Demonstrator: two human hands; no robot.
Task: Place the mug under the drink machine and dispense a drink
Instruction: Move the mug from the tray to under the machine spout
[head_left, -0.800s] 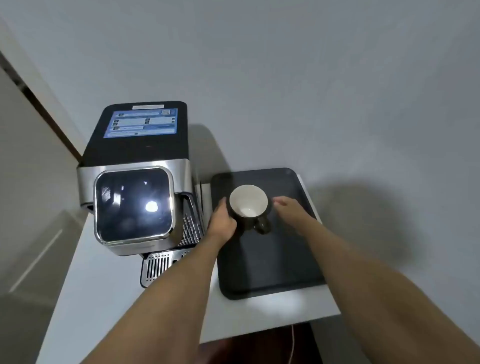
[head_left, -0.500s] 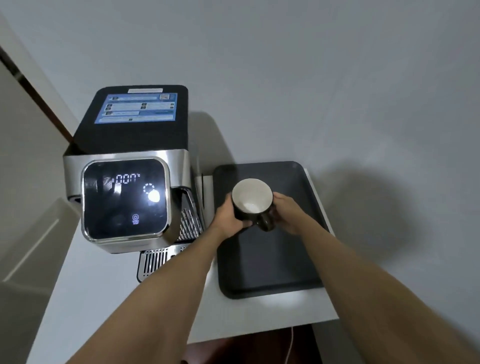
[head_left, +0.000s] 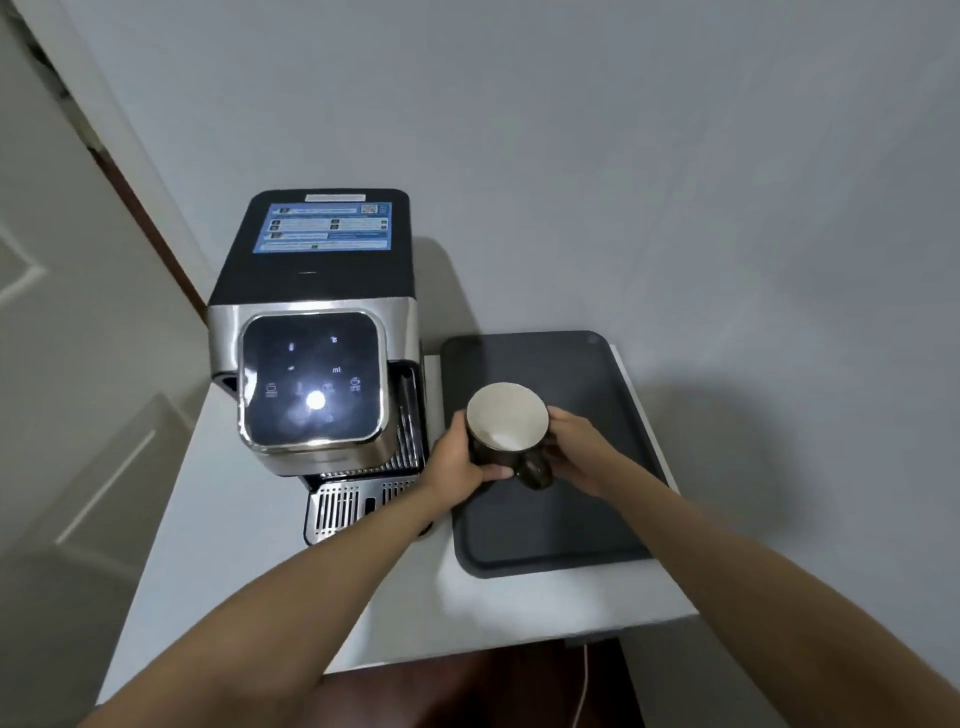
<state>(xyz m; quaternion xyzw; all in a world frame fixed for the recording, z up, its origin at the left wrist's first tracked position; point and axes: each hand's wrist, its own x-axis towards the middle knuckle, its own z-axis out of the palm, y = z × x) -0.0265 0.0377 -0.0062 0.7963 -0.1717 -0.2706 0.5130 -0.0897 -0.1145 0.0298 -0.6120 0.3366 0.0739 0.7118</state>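
Both hands hold dark mug (head_left: 508, 431) with white inside, over left part of dark tray (head_left: 602, 530). Left hand (head_left: 457, 462) wraps mug's left side. Right hand (head_left: 576, 447) grips right side, by handle. Step: picking mug up. Drink machine (head_left: 317, 338) sits left of tray, screen lit. Next: carry mug left, set on metal drip grate (head_left: 343, 506) under spout, then press drink button.

A small white rectangular table (head_left: 249, 561) is standing against the grey wall. A black and brushed-steel drink machine (head_left: 317, 332) with a dark glass touch panel is sitting on its left part, its slotted metal drip tray (head_left: 343, 506) reaching toward the front edge. Just beside it, a dark grey rectangular plastic tray (head_left: 561, 525) is lying flat on the right part.
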